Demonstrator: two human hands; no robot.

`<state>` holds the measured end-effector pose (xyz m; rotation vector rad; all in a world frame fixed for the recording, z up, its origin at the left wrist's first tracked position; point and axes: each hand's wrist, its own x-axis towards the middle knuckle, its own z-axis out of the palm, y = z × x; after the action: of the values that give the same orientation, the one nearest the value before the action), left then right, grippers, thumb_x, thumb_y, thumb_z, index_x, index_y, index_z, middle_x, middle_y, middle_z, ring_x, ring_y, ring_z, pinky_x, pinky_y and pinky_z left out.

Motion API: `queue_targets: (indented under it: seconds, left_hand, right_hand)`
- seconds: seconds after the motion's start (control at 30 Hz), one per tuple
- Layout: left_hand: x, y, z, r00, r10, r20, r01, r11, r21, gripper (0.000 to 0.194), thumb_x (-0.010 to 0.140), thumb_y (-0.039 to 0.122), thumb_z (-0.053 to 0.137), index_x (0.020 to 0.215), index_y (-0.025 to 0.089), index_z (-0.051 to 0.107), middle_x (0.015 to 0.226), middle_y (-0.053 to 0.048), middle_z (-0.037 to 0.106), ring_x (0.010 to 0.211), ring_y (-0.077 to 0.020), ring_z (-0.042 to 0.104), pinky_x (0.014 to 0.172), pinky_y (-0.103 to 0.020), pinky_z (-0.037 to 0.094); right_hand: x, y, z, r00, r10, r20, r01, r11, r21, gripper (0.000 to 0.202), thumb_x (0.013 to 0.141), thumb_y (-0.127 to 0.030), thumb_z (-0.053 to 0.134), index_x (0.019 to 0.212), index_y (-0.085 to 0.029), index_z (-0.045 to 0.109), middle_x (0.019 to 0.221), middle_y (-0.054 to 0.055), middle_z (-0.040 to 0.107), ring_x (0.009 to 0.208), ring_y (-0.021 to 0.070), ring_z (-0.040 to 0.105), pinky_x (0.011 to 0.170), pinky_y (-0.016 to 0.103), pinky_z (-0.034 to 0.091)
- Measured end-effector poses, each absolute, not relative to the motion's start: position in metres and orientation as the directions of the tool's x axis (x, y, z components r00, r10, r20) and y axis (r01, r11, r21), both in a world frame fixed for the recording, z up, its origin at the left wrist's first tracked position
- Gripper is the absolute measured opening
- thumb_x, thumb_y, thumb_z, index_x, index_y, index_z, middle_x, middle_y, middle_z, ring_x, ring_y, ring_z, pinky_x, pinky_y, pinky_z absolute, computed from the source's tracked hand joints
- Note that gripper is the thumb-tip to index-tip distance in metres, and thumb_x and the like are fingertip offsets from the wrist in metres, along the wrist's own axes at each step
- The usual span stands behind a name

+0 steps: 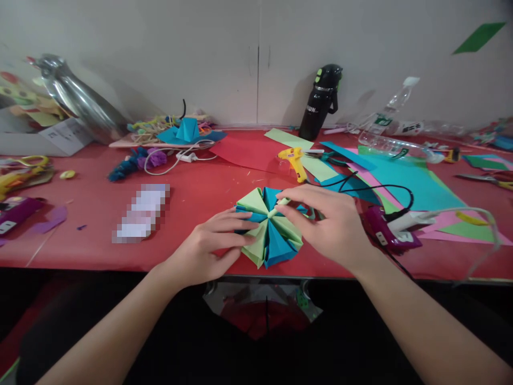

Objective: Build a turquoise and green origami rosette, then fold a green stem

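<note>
A round folded-paper piece [276,244] with alternating blue and light green sections lies near the front edge of the red table. My left hand [214,240] rests on its left side, fingers spread over the folds. Between the thumb and fingers of my right hand [324,219] is a thin light green paper roll [274,212], its lower end at the middle of the round piece. A yellow glue gun [295,162] sits just behind the piece.
Colored paper sheets [412,179] and a purple power strip [390,230] are on the right. Behind stand a black bottle [316,109] and a clear bottle [390,109]. A blurred flat object [142,211] lies left; a metal jug [80,99] leans farther back.
</note>
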<state>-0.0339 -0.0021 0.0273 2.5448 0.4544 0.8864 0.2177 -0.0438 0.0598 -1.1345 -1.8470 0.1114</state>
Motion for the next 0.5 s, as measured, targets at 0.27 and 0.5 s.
queue_targets:
  seconds: [0.27, 0.5]
  left_hand:
    - [-0.036, -0.004, 0.031, 0.757, 0.457, 0.467, 0.193, -0.84, 0.508, 0.035, 0.082, 0.004, 0.061, 0.107, 0.025, 0.073, 0.124, -0.007, 0.072, 0.123, -0.0257, 0.064, 0.115, -0.052, 0.043]
    - [-0.027, -0.008, 0.042, 0.733, 0.55, 0.401, 0.363, -0.814, 0.454, 0.029, 0.095, 0.025, 0.058, 0.122, 0.02, 0.066, 0.122, -0.009, 0.069, 0.115, -0.025, 0.062, 0.105, -0.046, 0.043]
  right_hand:
    - [0.212, -0.045, 0.059, -0.152, 0.702, 0.695, 0.687, 0.581, -0.436, 0.013, 0.093, -0.015, 0.063, 0.103, -0.019, 0.071, 0.095, 0.004, 0.075, 0.086, 0.0164, 0.07, 0.08, 0.028, 0.054]
    - [0.222, -0.046, 0.065, -0.183, 0.786, 0.59, 0.637, 0.552, -0.538, 0.013, 0.092, -0.018, 0.066, 0.102, -0.022, 0.072, 0.1, 0.002, 0.076, 0.088, 0.0162, 0.071, 0.081, 0.027, 0.055]
